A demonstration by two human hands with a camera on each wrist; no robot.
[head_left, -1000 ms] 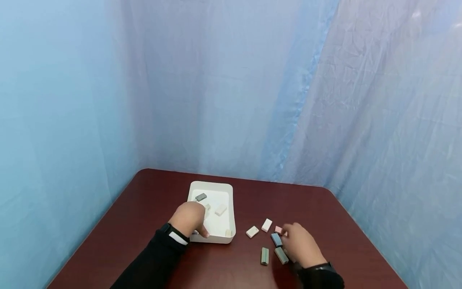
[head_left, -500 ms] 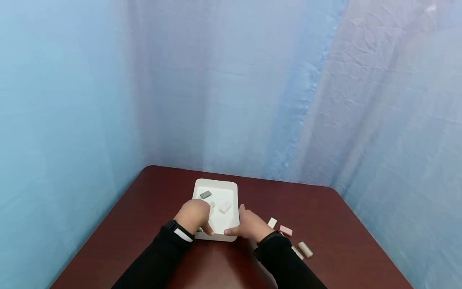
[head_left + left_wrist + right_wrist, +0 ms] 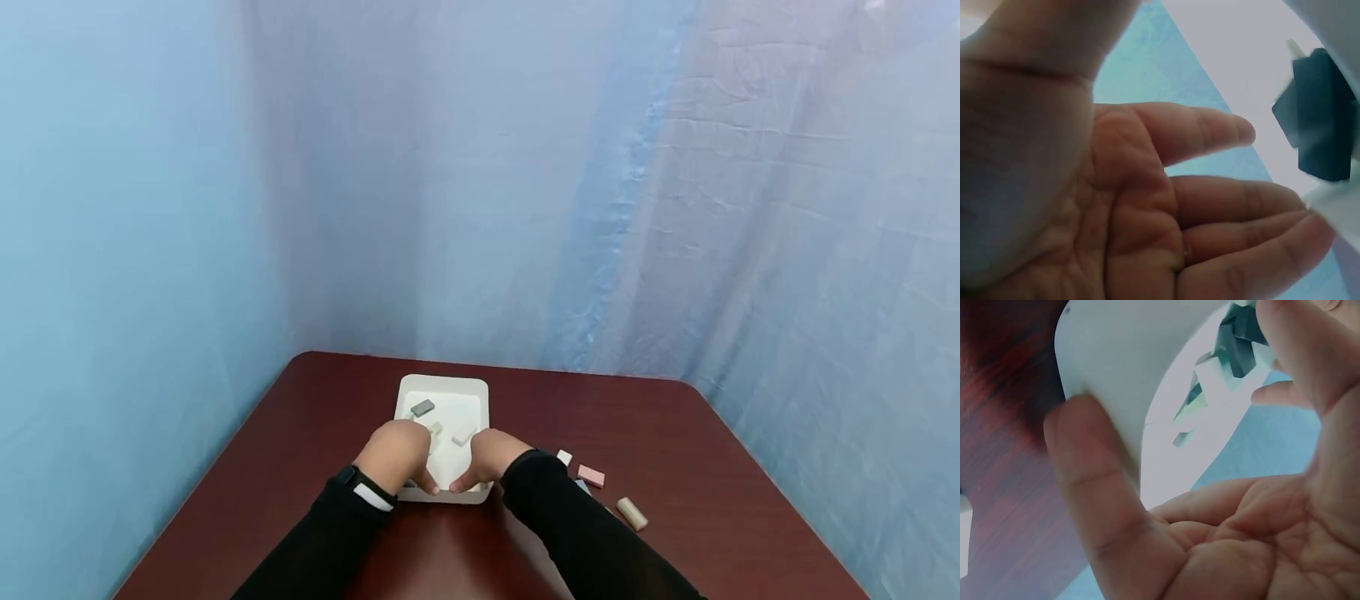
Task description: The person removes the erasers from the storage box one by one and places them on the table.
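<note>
- Sitting on the dark red table [image 3: 315, 433], toward its far left part, a white tray [image 3: 442, 386] is being held at its near end by both hands.
- Lying inside the tray are a grey block [image 3: 422, 407] at the far left and two pale blocks, one [image 3: 436, 428] beside the left hand and one [image 3: 464, 433] nearer the middle.
- The left hand [image 3: 395, 454] is resting over the tray's near left corner; in the left wrist view its fingers [image 3: 1210, 134] are lying nearly straight and relaxed, pinching nothing.
- The right hand [image 3: 486, 458] is gripping the tray's near right corner, with the thumb [image 3: 1094, 481] pressing on the outside wall and the fingers reaching over the rim into the tray.
- Both forearms are wearing black sleeves, and a dark band is showing at the left wrist.
- Lying loose on the table to the right of the tray are a small white block [image 3: 564, 457], a pink block [image 3: 591, 476] and, nearest the person, a tan block [image 3: 632, 513].
- A pale blue crinkled curtain [image 3: 675, 208] is hanging behind the table on all far sides.
</note>
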